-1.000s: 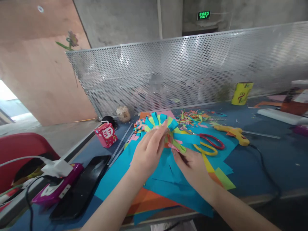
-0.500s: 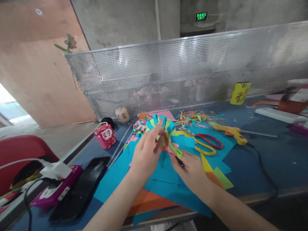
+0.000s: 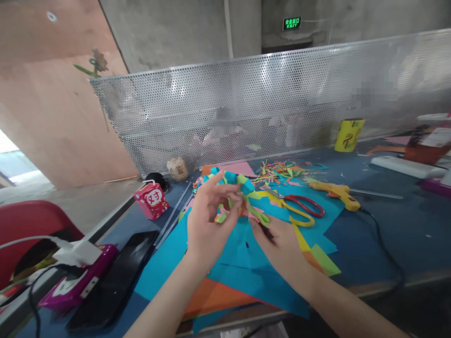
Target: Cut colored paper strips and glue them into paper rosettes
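Between my hands is a paper flower [image 3: 230, 177] made of curled loops of blue, green, pink and orange paper. My left hand [image 3: 207, 220] is closed on its left side, fingers bent over it and hiding part of the loops. Low on the right, my right hand [image 3: 282, 241] pinches the flower by a lime green loop [image 3: 260, 216] and pink paper; its other fingertips are curled out of sight. Blue paper sheets [image 3: 229, 277] lie under both hands, with an orange sheet [image 3: 214, 298] below them.
Red-and-yellow scissors [image 3: 303, 206] and a yellow glue gun [image 3: 336, 193] lie to the right. Cut strips [image 3: 278, 171] are heaped behind. At left are a pink drink carton [image 3: 152, 201], a black phone [image 3: 114, 281] and a purple power strip [image 3: 79, 281]. A perforated metal screen [image 3: 197, 108] bounds the table's back.
My left hand has turned and shifted slightly left, its fingers now bent across the flower instead of pointing upward. My right hand keeps its pinch on the loop. The view has moved slightly.
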